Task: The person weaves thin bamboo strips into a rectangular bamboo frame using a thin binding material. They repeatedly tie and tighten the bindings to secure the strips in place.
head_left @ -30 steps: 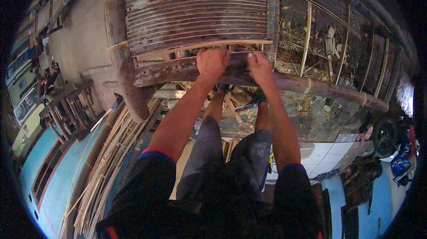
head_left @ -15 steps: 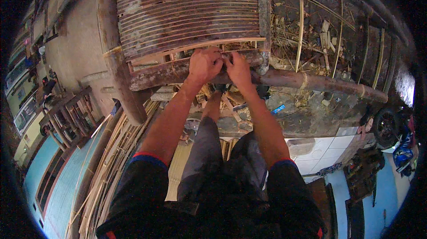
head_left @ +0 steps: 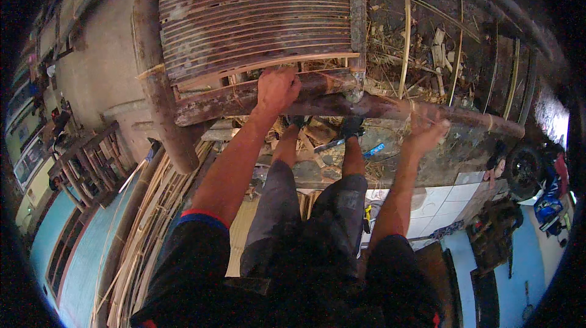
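My left hand (head_left: 278,90) is closed at the front edge of a slatted bamboo seat (head_left: 256,19), by the thin front slat (head_left: 323,57) and over the thick brown front pole (head_left: 238,97). What its fingers pinch is hidden. Off to the right, my right hand (head_left: 425,134) hangs near the pole's right stretch (head_left: 470,117). Motion smears its fingers, and I cannot make out anything in them. A narrow binding strip (head_left: 331,82) wraps the pole between the two hands, close to the upright crosspiece (head_left: 358,35).
Long split bamboo strips (head_left: 149,224) lie at the left beside a thick post (head_left: 149,53). Wood offcuts (head_left: 439,56) litter the ground beyond the frame's right bay. A blue packet (head_left: 373,149) lies near my feet. White tiles (head_left: 433,203) and a wheel (head_left: 526,173) are at right.
My right hand has left the left hand's side and swung right and toward me, blurred now. The left hand stays at the seat's front edge.
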A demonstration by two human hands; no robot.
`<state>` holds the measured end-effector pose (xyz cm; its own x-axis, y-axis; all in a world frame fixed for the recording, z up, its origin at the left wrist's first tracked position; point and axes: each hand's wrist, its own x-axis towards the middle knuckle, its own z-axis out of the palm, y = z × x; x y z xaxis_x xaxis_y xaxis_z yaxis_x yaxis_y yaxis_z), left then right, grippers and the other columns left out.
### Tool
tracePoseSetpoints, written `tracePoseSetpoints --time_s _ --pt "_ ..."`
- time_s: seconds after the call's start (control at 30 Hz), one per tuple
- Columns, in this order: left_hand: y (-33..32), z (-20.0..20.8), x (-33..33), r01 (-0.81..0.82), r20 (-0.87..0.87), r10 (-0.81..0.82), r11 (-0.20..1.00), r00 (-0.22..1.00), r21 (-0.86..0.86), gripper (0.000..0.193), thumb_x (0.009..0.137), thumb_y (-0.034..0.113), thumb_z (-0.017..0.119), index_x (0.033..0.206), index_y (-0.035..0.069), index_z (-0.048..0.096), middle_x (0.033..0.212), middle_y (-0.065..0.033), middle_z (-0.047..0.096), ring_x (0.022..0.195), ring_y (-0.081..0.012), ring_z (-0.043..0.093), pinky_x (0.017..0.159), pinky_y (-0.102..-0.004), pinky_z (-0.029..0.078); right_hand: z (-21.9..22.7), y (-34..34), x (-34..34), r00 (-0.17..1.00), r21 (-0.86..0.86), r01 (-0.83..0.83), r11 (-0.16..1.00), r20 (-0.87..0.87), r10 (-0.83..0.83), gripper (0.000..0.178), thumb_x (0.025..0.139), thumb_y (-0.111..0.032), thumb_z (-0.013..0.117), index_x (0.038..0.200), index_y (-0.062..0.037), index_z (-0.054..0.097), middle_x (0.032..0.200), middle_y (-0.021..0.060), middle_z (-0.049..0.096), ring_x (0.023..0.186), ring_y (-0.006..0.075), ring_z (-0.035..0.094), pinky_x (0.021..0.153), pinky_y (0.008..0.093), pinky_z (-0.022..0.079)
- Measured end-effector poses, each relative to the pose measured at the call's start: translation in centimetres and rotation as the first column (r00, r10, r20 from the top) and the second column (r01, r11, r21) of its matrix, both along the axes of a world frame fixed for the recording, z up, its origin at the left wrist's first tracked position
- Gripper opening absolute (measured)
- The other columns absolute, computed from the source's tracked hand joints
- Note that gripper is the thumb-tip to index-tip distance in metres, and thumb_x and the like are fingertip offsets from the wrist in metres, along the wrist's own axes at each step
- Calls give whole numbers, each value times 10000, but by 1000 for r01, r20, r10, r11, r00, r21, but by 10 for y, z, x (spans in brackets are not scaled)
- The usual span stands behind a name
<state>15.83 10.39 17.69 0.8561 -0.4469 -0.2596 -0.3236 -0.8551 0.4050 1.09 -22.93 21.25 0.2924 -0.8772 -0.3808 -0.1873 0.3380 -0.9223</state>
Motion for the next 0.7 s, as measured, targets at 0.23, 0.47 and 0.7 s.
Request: tracePoseSetpoints --time_s 0.23,0.47,0.7 --pt "-3 -8 1 25 27 -28 997 999 77 289 906 354 625 866 75 693 801 -167 695 727 -366 693 692 -513 554 -10 -115 -104 856 -272 -97 957 -513 -60 1002 898 -483 715 1580 -62 114 1497 236 402 1299 363 498 957 532 516" --pt "-5 16 6 -4 -29 11 976 1000 217 266 903 332 621 899 71 673 783 -158 702 764 -353 709 680 -494 563 9 -245 -286 575 -82 211 974 -796 -191 705 874 -576 681 1170 63 647 1140 206 687 1015 354 659 860 513 548" --pt "-10 5 15 32 -254 43 959 966 283 350 925 405 574 997 86 699 899 -197 727 838 -375 717 761 -550 559 -29 -255 -327 -61 -42 -797 603 -987 -150 433 899 -286 615 1234 -14 650 1066 250 692 948 448 647 852 533 511"
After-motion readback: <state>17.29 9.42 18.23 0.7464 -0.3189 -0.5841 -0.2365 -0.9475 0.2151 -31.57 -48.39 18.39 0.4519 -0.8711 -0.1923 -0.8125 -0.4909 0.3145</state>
